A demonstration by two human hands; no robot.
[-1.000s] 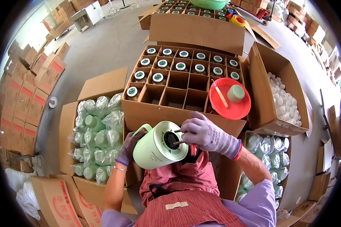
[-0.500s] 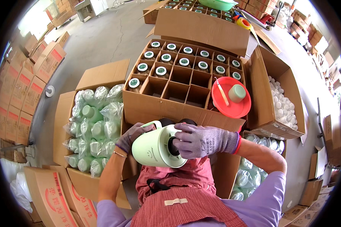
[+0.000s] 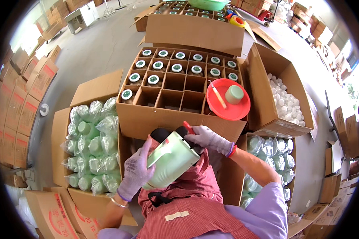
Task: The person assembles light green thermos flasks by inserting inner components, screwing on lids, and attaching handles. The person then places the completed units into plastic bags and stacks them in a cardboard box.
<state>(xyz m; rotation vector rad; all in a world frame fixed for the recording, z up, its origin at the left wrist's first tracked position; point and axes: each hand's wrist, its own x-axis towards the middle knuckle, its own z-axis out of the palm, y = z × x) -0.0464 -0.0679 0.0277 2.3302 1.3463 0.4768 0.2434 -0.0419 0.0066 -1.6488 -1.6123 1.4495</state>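
Observation:
A light green thermos jug casing (image 3: 169, 159) lies tilted over my lap, its open dark end turned up and to the right. My left hand (image 3: 137, 169) is wrapped round its left side. At the open end, my gloved right hand (image 3: 207, 138) has its fingers closed on a slim red object (image 3: 188, 127), whose kind I cannot make out. Just ahead stands a divided carton (image 3: 179, 119) with white-rimmed, green-centred tops of flasks in many cells. Several front cells hold nothing.
A red bowl (image 3: 239, 111) with a brush-like tool (image 3: 218, 95) and a green cup (image 3: 234, 95) rests on the carton's right corner. Beyond it, a box (image 3: 263, 119) holds white caps. Boxes of bagged green parts flank me, left (image 3: 93, 159) and right (image 3: 273, 153).
The jug casing has turned in my hands, its open end swinging upward. My left hand has shifted down from the handle area to the side. The view has moved slightly.

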